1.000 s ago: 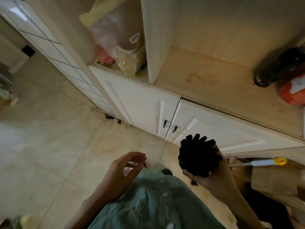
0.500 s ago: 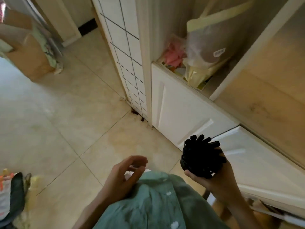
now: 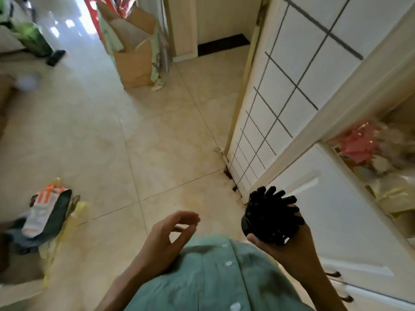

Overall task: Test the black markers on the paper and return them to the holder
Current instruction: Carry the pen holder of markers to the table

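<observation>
Glossy beige floor tiles (image 3: 139, 135) with thin dark grout lines filled most of the view beneath the person. Nearest the camera, the right hand (image 3: 289, 245) curled around a round black holder (image 3: 248, 224), gripping it from below; a dense bundle of black markers (image 3: 272, 209) bristled out of its top, their capped ends fanning like spokes, and the holder's body was largely hidden by the markers and palm. The left hand (image 3: 167, 240) hovered apart from it, empty, fingers loosely bent with thumb and forefinger close together. A soft green shirt (image 3: 202, 279) with pale buttons lay below both, cut off by the frame edge. To the right stood a smooth white cabinet door (image 3: 332, 209) with a raised panel, and an open shelf (image 3: 381, 167) of blurred pink and yellow bags. A white gridded door (image 3: 292, 86) rose beyond. Flattened cardboard (image 3: 134, 57) leaned farther back. At the left, a heap of cloth and packaging (image 3: 45, 214) showed orange stripes, its print too smeared to read.
</observation>
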